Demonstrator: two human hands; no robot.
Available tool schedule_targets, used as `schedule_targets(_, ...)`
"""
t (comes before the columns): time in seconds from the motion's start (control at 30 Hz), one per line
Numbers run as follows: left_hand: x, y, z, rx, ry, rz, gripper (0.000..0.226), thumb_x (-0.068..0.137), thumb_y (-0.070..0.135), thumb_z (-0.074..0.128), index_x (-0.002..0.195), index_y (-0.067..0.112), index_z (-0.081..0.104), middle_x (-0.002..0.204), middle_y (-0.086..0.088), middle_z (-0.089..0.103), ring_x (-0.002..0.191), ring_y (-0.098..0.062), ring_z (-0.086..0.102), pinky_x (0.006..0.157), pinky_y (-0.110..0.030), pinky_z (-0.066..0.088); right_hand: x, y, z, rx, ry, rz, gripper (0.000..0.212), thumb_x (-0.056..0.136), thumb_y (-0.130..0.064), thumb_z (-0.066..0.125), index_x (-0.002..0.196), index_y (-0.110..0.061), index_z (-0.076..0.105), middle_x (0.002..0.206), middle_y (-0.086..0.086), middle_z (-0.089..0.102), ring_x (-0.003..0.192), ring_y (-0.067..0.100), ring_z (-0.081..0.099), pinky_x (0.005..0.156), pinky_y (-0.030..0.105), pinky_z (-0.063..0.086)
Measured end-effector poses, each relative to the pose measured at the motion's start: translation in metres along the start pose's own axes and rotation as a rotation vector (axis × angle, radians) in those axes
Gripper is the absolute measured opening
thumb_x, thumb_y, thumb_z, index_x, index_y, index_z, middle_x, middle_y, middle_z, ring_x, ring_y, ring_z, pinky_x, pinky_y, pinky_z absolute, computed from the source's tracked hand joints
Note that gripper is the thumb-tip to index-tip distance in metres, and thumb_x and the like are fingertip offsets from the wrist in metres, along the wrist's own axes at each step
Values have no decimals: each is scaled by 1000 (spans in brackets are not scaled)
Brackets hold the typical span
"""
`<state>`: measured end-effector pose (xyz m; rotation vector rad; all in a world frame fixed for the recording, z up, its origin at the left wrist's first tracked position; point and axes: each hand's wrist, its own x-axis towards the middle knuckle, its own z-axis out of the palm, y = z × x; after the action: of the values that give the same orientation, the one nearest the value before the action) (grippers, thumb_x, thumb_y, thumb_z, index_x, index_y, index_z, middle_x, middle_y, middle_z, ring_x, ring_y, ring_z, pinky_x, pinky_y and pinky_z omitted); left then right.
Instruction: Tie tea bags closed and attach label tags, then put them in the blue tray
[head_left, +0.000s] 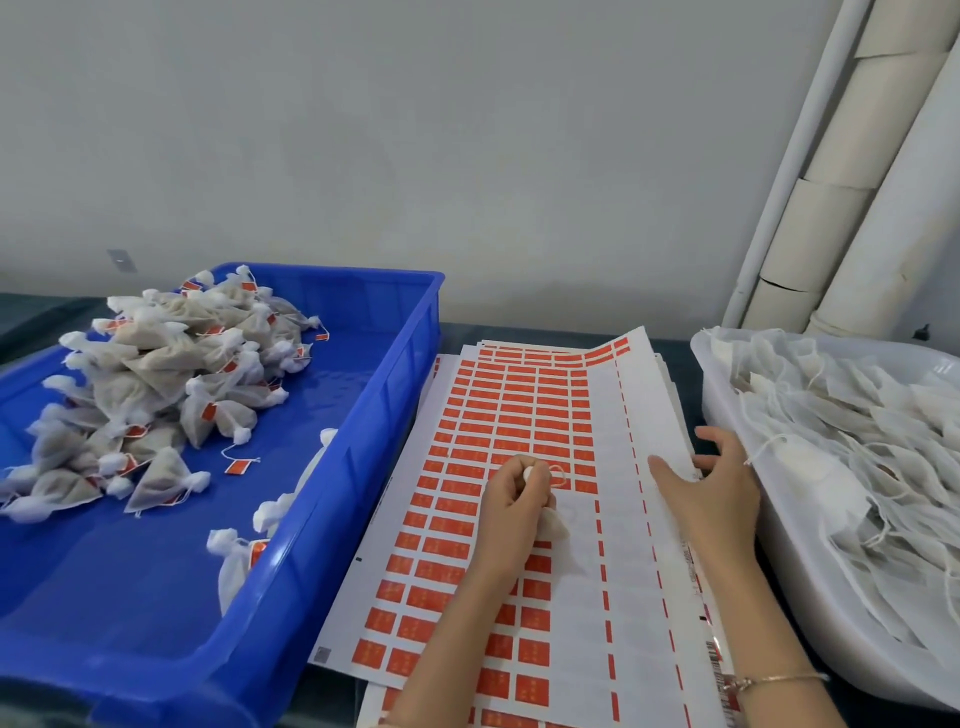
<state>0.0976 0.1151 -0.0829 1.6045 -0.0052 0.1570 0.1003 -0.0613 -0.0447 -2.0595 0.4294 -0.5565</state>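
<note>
Now left hand (511, 499) grips one tea bag (551, 522) over label sheets (519, 415)

Looks like a small packing workroom, hand assembly on a bench. Shown by a deep blue plastic tray (363, 395) at left heaped with tied white mesh tea bags (156, 384), stacked sheets of orange peel-off label tags (519, 415) in the middle, a white plastic tub (737, 415) of untied bags at right, and cardboard tubes (852, 171) leaning against a bare grey wall (415, 130).

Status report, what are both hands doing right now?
Left hand shut on tea bag over label sheet. Right hand open, flat on sheet edge. Blue tray path unobstructed.
</note>
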Motion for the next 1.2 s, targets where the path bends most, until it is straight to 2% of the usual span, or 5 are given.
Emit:
schedule_targets(0.2, 1, 0, 1, 2, -6, 7, 22, 99, 28, 49, 82, 17, 58, 73, 4, 61, 64, -7, 57, 67, -15, 51, 13, 1, -1, 26, -235, 295, 103, 60, -33, 90, 142, -17, 30, 138, 7, 46, 122, 31, 50, 95, 48, 44)
schedule_targets(0.37, 1, 0, 1, -25, 9, 11, 21, 99, 28, 49, 83, 17, 58, 73, 1, 61, 64, -8, 57, 68, -17, 51, 14, 6, -5, 177, -345, 329, 71, 60, -15, 91, 119, -9, 52, 108, 8, 65, 81, 22, 66, 53, 28, 49)
schedule_targets(0.57, 0, 0, 2, -20, 39, 27, 20, 99, 27, 49, 85, 16, 59, 75, 0, 63, 66, -11, 59, 69, -18, 52, 15, 10, -4, 192, -340, 258, 59, 67, -13, 86, 116, -9, 53, 108, 8, 65, 93, 30, 65, 79, 47, 56)
schedule_targets(0.97, 17, 20, 14, 121, 22, 63, 20, 96, 29, 53, 77, 29, 54, 70, 10, 57, 60, 4, 53, 54, -4, 42, 13, 20, -5, -54, -280, -73, 27, 98, -27, 50, 73, -22, 57, 67, -8, 63, 47, 3, 57, 50, 15, 34)
schedule_targets(1.2, 15, 21, 11, 81, 39, 79, 17, 97, 26, 53, 80, 24, 56, 75, 5, 60, 65, -6, 53, 57, -7, 46, 8, 17, -4, -14, -211, -158, 38, 98, -18, 50, 136, -21, 48, 125, -7, 55, 111, 11, 53, 84, 13, 35)
